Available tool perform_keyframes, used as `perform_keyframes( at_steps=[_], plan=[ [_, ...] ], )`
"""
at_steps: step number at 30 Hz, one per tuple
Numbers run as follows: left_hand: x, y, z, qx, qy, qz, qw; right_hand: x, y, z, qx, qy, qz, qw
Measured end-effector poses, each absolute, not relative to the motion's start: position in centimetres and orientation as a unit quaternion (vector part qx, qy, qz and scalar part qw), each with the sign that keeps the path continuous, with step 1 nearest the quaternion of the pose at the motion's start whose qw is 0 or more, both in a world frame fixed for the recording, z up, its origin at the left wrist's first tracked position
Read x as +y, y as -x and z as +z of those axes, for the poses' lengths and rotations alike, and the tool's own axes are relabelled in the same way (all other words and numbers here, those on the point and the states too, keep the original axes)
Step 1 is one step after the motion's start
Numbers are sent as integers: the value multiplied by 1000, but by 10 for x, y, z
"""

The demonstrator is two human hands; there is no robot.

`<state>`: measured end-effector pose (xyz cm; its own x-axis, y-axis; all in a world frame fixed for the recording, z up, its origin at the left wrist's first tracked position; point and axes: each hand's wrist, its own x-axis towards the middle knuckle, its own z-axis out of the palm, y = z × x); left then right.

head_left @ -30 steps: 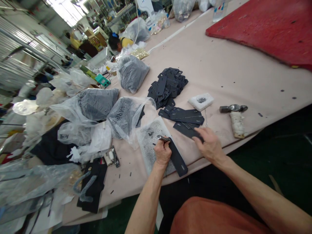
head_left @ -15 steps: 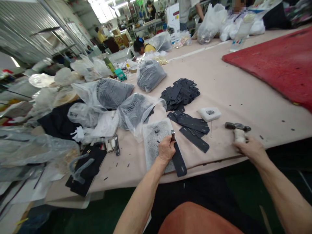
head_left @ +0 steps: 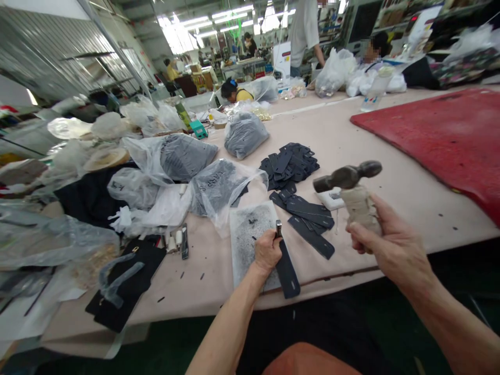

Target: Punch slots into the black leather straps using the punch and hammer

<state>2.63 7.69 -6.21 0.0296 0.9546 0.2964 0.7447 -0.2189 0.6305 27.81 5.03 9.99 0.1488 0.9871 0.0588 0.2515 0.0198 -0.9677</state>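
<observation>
My left hand (head_left: 267, 250) is closed around a metal hole punch (head_left: 278, 228), held upright on a dark strip (head_left: 288, 276). The strip lies over the right edge of a white board (head_left: 239, 245) speckled with black marks. In my right hand (head_left: 385, 234) is a hammer (head_left: 347, 176), raised above the table with its wrapped handle in my fist. Several cut dark strips (head_left: 312, 211) rest right of the board, and a heap of smaller dark pieces (head_left: 291, 164) sits behind them. The punch's lower end is hidden by my left fingers.
Behind the hammer is a white block (head_left: 327, 199). Clear bags of dark pieces (head_left: 214, 185) stand at the left, near black fabric pieces (head_left: 128, 281). A red mat (head_left: 437, 135) covers the right side of the table. Other people work farther back.
My right hand has lifted the hammer up and toward the left, from low over the table. My left hand keeps the punch on the strip. The camera view has tilted up slightly.
</observation>
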Motion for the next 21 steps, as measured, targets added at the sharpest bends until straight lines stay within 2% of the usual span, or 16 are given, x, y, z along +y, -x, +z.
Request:
perform_keyframes(
  at_steps=[2,6,8,9,13,14,16,19,20,21],
  plan=[
    [77,-26,-63,605,-701,347,148,53,-259,118,-638,560,307,430],
    [78,-26,-65,603,-705,343,148,64,-238,130,-826,474,202,227],
    [78,-25,-65,609,-705,334,145,68,-236,142,-862,447,166,173],
    [77,-25,-65,613,-704,330,142,68,-236,151,-866,438,150,189],
    [76,-26,-63,619,-702,323,140,64,-235,173,-812,439,93,374],
    [76,-26,-63,620,-702,320,143,62,-234,169,-801,440,83,396],
    [77,-25,-63,622,-704,311,146,60,-234,154,-818,435,76,367],
    [77,-25,-64,617,-710,309,144,63,-237,140,-873,419,103,226],
    [77,-25,-64,614,-711,312,142,64,-239,144,-877,419,109,210],
    [77,-25,-64,612,-711,315,142,65,-240,153,-869,421,114,233]
  ],
)
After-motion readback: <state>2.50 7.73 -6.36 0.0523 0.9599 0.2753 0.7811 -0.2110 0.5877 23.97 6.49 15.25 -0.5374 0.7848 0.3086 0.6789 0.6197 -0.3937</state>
